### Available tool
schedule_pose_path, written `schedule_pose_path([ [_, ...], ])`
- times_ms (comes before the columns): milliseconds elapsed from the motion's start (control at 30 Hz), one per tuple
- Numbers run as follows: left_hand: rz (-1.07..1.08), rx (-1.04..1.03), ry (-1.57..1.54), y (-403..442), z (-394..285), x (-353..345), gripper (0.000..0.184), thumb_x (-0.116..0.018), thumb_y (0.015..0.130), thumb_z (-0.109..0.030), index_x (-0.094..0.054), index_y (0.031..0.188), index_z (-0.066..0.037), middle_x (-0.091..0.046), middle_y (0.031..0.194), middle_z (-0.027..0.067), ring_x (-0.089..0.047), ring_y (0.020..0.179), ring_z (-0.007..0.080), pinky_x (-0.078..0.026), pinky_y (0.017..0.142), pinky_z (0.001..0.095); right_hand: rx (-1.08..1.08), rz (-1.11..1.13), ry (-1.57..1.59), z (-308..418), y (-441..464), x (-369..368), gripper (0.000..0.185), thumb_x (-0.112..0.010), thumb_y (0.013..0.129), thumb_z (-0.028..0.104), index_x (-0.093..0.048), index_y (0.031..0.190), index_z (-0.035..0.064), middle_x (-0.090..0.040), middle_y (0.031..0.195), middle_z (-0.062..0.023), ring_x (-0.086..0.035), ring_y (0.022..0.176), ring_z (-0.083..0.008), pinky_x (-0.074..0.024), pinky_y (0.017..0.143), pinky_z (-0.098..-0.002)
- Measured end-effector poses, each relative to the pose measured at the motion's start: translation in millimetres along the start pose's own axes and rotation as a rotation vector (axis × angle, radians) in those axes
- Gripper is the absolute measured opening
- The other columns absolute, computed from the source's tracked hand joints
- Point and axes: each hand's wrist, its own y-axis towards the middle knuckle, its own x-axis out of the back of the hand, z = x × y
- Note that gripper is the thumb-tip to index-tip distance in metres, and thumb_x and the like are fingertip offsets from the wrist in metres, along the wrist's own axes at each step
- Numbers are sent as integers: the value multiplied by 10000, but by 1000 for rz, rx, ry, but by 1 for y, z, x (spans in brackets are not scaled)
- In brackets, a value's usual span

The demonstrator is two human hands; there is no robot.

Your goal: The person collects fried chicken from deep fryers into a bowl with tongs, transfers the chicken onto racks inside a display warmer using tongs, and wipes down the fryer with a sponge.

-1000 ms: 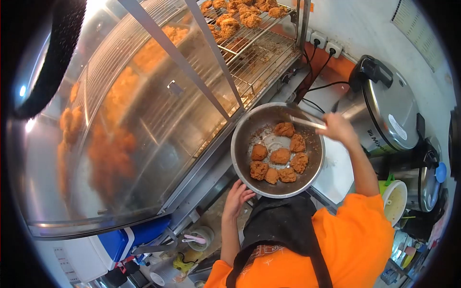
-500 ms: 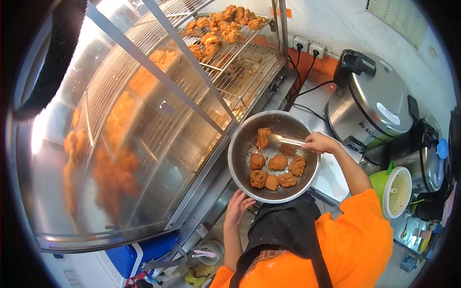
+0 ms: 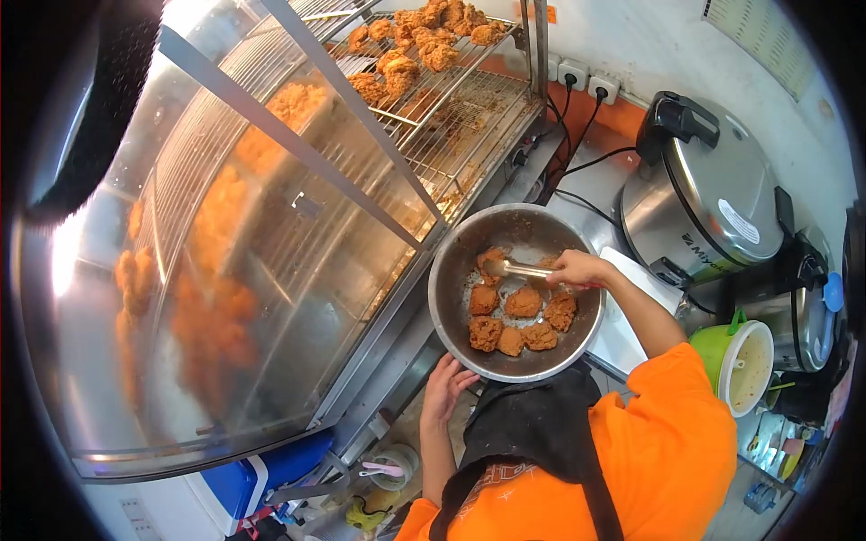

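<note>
Tongs (image 3: 530, 269): metal, one pair, laid low across the far half of the bowl (image 3: 541, 225), head to the left; whether they hold a piece cannot be told.
Right hand (image 3: 582, 269): yours, fingers closed round the tongs' handle, above the bowl's right side. A level wrist should help the head reach a piece squarely.
Left hand (image 3: 448, 380): yours, fingers loosely extended against the bowl's near-left outside; any grip underneath is hidden. Well placed as a brace; press in gently whenever the tongs push.
Fried pieces (image 3: 523, 303): brown, crusted, spread on the bowl's floor; one at far left by the tongs' head, another partly covered by tongs and right hand.
Crust: probably brittle. Take each piece by its sides, squeeze lightly, turn slowly.
Spacing: near pieces lie close together; slide the tips between them rather than down on top.
Cabinet frame (image 3: 361, 203): left of the bowl; mind your swing that way.
</note>
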Motion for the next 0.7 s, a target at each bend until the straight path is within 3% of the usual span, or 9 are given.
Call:
schedule_pose_path([
  [100,7,9,-12,0,-3,1,461,-469,979,-180,-357,1361,52,-568,1211,147,-634,955,218,-535,847,352,70,98,254,3,-25,11,281,-605,909,266,-635,855,-8,-506,560,-19,-421,399,-83,-327,376,-256],
  [200,3,4,-23,0,-2,1,458,-465,981,-180,-356,1360,53,-563,1212,152,-633,959,220,-536,848,353,120,-27,525,23,-40,35,294,-601,917,297,-656,839,19,-517,567,-3,-449,408,-59,-323,359,-228],
  [333,-22,12,-37,1,1,3,448,-462,982,-177,-360,1352,52,-569,1199,152,-634,956,222,-535,856,362,380,-438,379,76,26,101,335,-596,918,319,-597,762,23,-516,574,-19,-457,410,-78,-335,360,-244],
  [400,-22,13,-31,1,-1,1,448,-465,981,-177,-359,1351,51,-574,1188,153,-636,954,224,-534,861,365,391,-539,508,112,73,132,374,-607,908,333,-563,704,22,-510,558,-36,-462,404,-113,-341,360,-273],
  [467,-22,15,-36,0,-2,-1,450,-466,980,-178,-357,1353,49,-579,1178,154,-639,953,227,-534,864,367,328,-522,616,140,126,166,386,-617,899,322,-548,675,16,-508,544,-54,-464,399,-145,-342,362,-301],
  [567,-6,11,-54,1,-1,2,455,-469,980,-180,-353,1354,50,-581,1172,159,-643,952,230,-532,870,370,244,-636,516,177,166,189,403,-629,885,311,-537,630,13,-513,535,-72,-459,388,-162,-334,355,-317],
  [700,-15,-1,-62,2,-1,1,461,-474,978,-173,-347,1359,51,-574,1189,157,-646,945,226,-537,861,364,197,-699,282,179,147,193,471,-676,829,397,-542,608,3,-514,515,-80,-459,371,-174,-331,338,-332],
])
